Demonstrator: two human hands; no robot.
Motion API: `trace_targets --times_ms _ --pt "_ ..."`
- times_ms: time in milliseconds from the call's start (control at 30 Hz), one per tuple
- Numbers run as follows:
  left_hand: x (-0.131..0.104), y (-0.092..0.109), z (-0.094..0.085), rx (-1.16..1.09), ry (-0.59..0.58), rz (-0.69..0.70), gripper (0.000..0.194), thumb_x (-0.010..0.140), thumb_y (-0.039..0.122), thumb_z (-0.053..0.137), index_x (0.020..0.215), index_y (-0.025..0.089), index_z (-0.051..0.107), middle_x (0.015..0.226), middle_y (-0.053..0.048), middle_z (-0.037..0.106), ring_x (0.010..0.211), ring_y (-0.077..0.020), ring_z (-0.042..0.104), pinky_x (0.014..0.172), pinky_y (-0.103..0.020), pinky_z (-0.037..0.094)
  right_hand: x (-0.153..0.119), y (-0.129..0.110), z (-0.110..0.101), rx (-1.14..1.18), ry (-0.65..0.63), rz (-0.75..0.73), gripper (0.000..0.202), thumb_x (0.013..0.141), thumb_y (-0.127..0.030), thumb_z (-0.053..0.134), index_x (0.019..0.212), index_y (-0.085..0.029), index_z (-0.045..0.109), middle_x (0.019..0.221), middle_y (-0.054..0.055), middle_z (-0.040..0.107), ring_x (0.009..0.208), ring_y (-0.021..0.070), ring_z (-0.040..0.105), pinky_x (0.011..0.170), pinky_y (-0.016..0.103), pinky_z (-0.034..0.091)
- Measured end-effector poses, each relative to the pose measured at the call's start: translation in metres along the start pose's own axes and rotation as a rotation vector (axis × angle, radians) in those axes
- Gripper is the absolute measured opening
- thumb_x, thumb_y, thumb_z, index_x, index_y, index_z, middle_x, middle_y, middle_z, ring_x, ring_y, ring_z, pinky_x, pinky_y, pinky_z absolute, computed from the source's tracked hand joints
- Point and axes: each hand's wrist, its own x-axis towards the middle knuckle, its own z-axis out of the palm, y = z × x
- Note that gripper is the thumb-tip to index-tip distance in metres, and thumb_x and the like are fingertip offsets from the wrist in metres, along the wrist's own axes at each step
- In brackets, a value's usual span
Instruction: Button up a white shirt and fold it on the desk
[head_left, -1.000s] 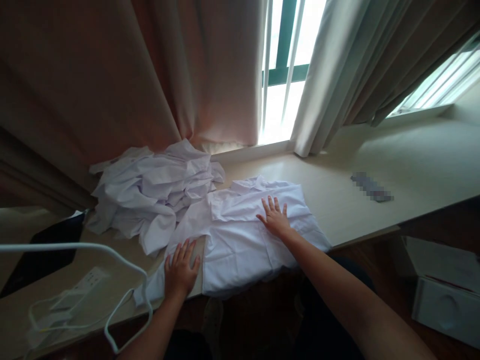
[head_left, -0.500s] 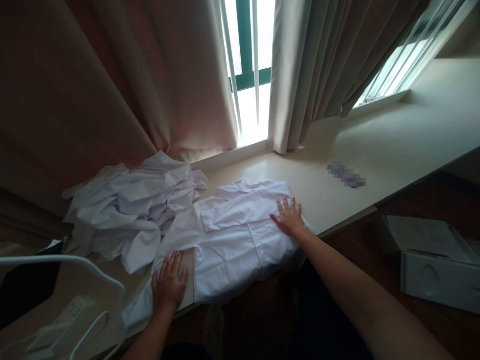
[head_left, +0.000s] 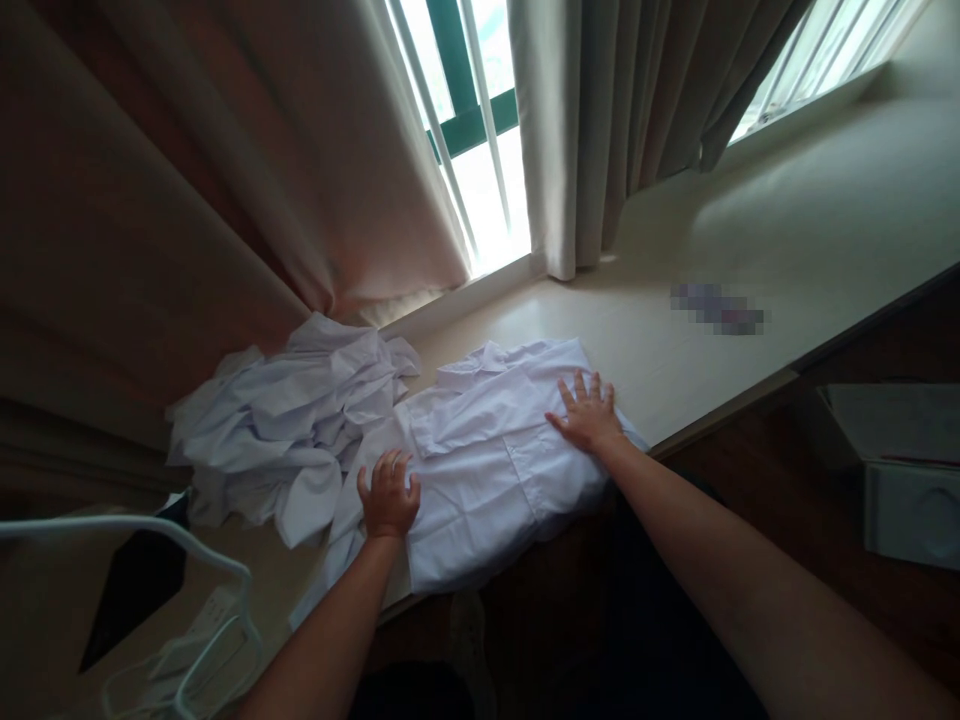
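Where the long curtain (head_left: pixel 225 160) meets the pale counter (head_left: pixel 645 350), I see ample flat surface for the cloth; work should be kept on it, as the near hem appears to reach the front edge and could slip. The white shirt (head_left: pixel 472 480) lies spread on the counter, just beside a crumpled white heap (head_left: pixel 270 430); the two should be kept from catching. The sleeve (head_left: pixel 341 530) slants toward the front edge and is best straightened before any pressing. The right hand (head_left: pixel 589 415) rests palm down on the shirt's far-right part, fingers spread wide, gripping nothing: a sound anchor. The left hand (head_left: pixel 390 495) is at the opposite side, fingers parted and slightly bent; whether it pinches any cloth, I cannot tell. Draw it outward with light, even pressure. Small creases near the collar (head_left: pixel 487 360) are best treated last.
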Motion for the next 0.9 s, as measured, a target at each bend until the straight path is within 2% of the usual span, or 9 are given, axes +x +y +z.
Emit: trace_targets --times_ms 100,167,233,367,533,600,767,833,900 --pt "0.049 0.034 0.013 -0.061 -0.068 0.042 0.052 0.098 0.037 0.034 0.148 0.025 0.044 0.162 -0.006 0.033 0.152 -0.0237 0.022 0.124 -0.049 0.013 0.000 0.002 -0.002 0.023 0.005 0.000 0.091 0.088 -0.077 0.031 0.160 -0.021 0.022 0.168 0.013 -0.002 0.151 0.0450 -0.006 0.115 0.068 -0.006" --pt "0.072 0.052 0.028 -0.099 -0.146 -0.064 0.059 0.099 0.042 0.030 0.154 0.021 0.034 0.166 -0.008 0.023 0.154 -0.0260 0.014 0.122 -0.051 0.020 0.001 0.004 -0.003 0.032 0.013 0.003 0.092 0.087 -0.077 0.032 0.159 -0.021 0.023 0.168 0.012 -0.001 0.152 0.0435 -0.006 0.116 0.067 -0.007" --pt "0.084 0.063 0.045 -0.112 -0.275 -0.144 0.066 0.099 0.048 0.027 0.157 0.018 0.027 0.167 -0.009 0.017 0.155 -0.0276 0.010 0.121 -0.053 0.022 0.001 0.007 -0.003 0.037 0.028 -0.003 0.093 0.086 -0.078 0.033 0.159 -0.021 0.023 0.168 0.013 0.000 0.153 0.0417 -0.004 0.116 0.066 -0.008" --pt "0.085 0.063 0.067 -0.090 -0.406 -0.172 0.071 0.098 0.053 0.024 0.158 0.016 0.022 0.167 -0.012 0.015 0.155 -0.0291 0.011 0.120 -0.060 0.020 0.004 0.012 -0.001 0.055 0.055 -0.027 0.092 0.086 -0.079 0.033 0.158 -0.021 0.027 0.168 0.013 0.003 0.153 0.0399 0.000 0.116 0.065 -0.010" --pt "0.091 0.050 0.066 0.011 -0.502 -0.108 0.072 0.098 0.056 0.022 0.159 0.018 0.018 0.167 -0.012 0.012 0.155 -0.0261 0.008 0.121 -0.060 0.015 0.006 0.006 -0.002 0.136 0.119 0.060 0.083 0.093 -0.073 0.027 0.156 -0.019 0.033 0.166 0.015 0.015 0.152 0.0424 0.006 0.115 0.068 -0.011" --pt "0.101 0.049 0.059 0.059 -0.459 -0.063 0.071 0.098 0.055 0.025 0.158 0.017 0.022 0.166 -0.013 0.017 0.154 -0.0279 0.014 0.120 -0.059 0.019 0.010 -0.001 -0.007 0.181 0.172 0.105 0.081 0.095 -0.069 0.027 0.156 -0.016 0.032 0.165 0.016 0.018 0.152 0.0435 0.007 0.114 0.070 -0.013" --pt "0.126 0.053 0.040 0.170 -0.132 0.004 0.061 0.097 0.052 0.041 0.147 0.017 0.041 0.151 -0.019 0.043 0.136 -0.0376 0.039 0.109 -0.062 0.033 0.033 -0.014 -0.014 0.298 0.307 0.008 0.068 0.102 -0.052 0.030 0.155 -0.008 0.029 0.167 0.017 0.003 0.154 0.0377 -0.005 0.111 0.067 -0.023" --pt "0.138 0.055 0.037 0.184 -0.073 0.041 0.058 0.096 0.050 0.048 0.137 0.010 0.048 0.140 -0.020 0.051 0.131 -0.0364 0.044 0.105 -0.055 0.039 0.042 -0.017 -0.009 0.358 0.267 -0.006 0.066 0.103 -0.047 0.035 0.152 -0.003 0.032 0.166 0.020 0.001 0.153 0.0375 -0.005 0.110 0.064 -0.024" --pt "0.151 0.054 0.041 0.169 -0.057 0.087 0.054 0.096 0.045 0.049 0.125 0.000 0.051 0.132 -0.019 0.054 0.125 -0.0305 0.050 0.102 -0.044 0.043 0.048 -0.020 -0.002 0.389 0.184 0.018 0.065 0.101 -0.044 0.044 0.145 0.004 0.039 0.163 0.026 0.011 0.152 0.0403 0.005 0.110 0.065 -0.020"
